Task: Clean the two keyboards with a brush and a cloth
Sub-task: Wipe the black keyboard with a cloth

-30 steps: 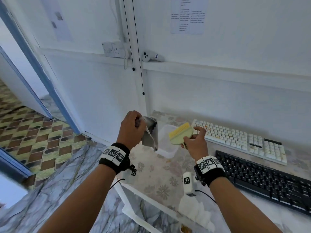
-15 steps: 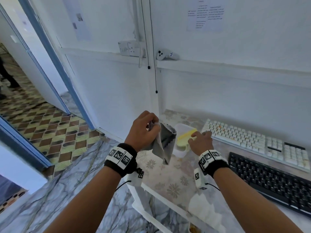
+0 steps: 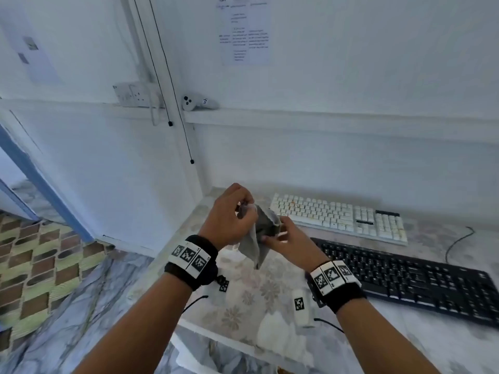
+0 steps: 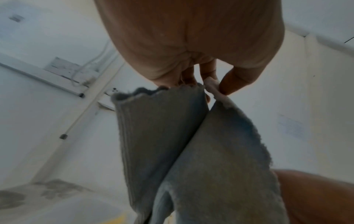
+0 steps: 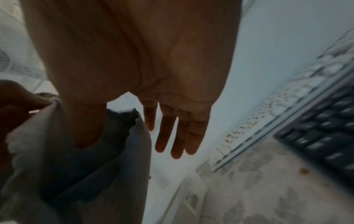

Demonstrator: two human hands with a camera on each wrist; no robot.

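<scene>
Over table (image 3: 259, 298), left hand (image 3: 229, 220) pinches cloth (image 3: 259, 238).

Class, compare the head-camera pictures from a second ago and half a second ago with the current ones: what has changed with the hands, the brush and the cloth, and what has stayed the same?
The right hand let go of the yellow brush, which is now out of sight, and moved left to the grey cloth, its fingers straight. The left hand still pinches the cloth's top edge. The white keyboard and black keyboard lie as before.
</scene>
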